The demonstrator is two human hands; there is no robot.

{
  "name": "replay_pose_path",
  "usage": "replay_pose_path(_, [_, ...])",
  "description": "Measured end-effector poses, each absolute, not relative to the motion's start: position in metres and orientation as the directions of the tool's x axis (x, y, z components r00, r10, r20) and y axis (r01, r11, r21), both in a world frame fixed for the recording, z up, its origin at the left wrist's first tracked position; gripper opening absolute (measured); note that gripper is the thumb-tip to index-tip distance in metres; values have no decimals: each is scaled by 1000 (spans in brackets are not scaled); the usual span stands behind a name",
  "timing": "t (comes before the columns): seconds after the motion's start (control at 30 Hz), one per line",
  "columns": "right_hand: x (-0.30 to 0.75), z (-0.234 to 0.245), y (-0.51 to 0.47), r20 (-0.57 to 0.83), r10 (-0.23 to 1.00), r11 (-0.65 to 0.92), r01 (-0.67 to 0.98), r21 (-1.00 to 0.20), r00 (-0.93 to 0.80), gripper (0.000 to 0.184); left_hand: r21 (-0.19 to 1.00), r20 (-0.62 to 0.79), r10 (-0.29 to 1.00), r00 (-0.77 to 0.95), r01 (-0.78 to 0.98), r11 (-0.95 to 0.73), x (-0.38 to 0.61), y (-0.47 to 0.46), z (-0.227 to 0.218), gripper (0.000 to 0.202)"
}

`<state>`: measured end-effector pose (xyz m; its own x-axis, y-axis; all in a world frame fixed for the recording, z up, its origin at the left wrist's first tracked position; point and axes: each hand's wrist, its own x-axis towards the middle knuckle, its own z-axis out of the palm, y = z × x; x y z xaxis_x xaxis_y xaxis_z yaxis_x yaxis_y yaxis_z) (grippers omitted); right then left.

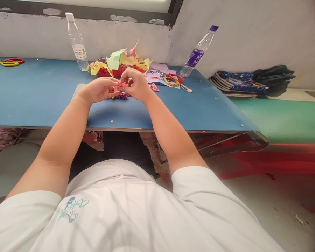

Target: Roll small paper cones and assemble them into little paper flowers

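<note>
Above the blue table (42,105), my left hand (101,89) and my right hand (136,84) meet at a small pink folded-paper piece (120,86). The left fingers are closed on its left side, while the right thumb and forefinger pinch it from the right. Its exact shape is partly hidden by my fingers. Just below the hands, a purple paper piece (122,95) shows on the table. Behind them lies a heap of crumpled and cut coloured paper (115,60), yellow, green, red and pink. Another small pink paper piece (154,87) rests to the right of my right hand.
Scissors with red and yellow handles (173,79) lie on lilac paper (157,74). More scissors (12,62) are at far left. Two bottles, one white-capped (80,52) and one purple-capped (195,57), stand near the wall. Folded cloth (238,82) sits beyond the table's right edge.
</note>
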<state>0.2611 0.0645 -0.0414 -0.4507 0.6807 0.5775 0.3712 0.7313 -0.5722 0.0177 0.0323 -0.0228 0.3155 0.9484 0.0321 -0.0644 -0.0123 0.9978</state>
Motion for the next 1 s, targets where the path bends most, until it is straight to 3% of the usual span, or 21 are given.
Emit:
replay_pose_path(0.23, [259,-53,78,639,638,757,198,-623,-429,66,995,15,944,328,-100,19,15,35,-22,24])
replay_pose_path(0.4, [257,-58,80,649,621,742,63,-667,-440,57,996,6,932,363,-81,25,14,36,-22,21])
replay_pose_path(0.73, [257,-66,92,683,586,778,69,-624,-435,60,997,-14,922,387,-65,43,15,33,-21,11])
replay_pose_path(1.0, [258,-69,99,705,577,811,192,-552,-412,49,998,8,901,433,-57,18,9,41,-29,38])
